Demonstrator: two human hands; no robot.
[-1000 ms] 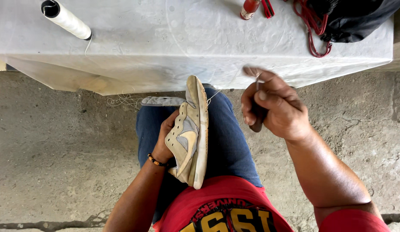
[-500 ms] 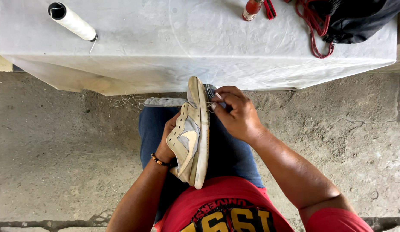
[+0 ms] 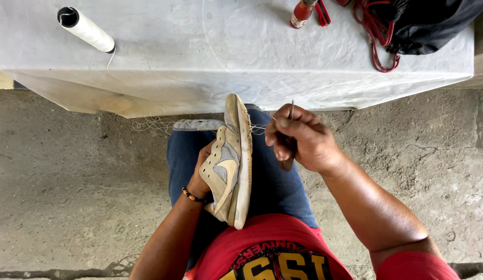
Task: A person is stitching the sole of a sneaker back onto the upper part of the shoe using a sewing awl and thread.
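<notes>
head view: left hand grips shoe, toe toward table; right hand pinches needle.

shoe: beige, worn, on edge on lap | awl: upright beside toe

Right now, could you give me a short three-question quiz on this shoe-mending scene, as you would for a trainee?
1. True or false: the left hand steadies the beige shoe on the lap.
2. What do the fingers of the right hand pinch?
A) a thin metal needle tool
B) a brush
C) scissors
3. What lies at the left end of the white table?

Key
1. True: the shoe stands on edge, sole to the right.
2. A; thread runs from it to the shoe.
3. A spool of white thread, lying on its side.
</notes>
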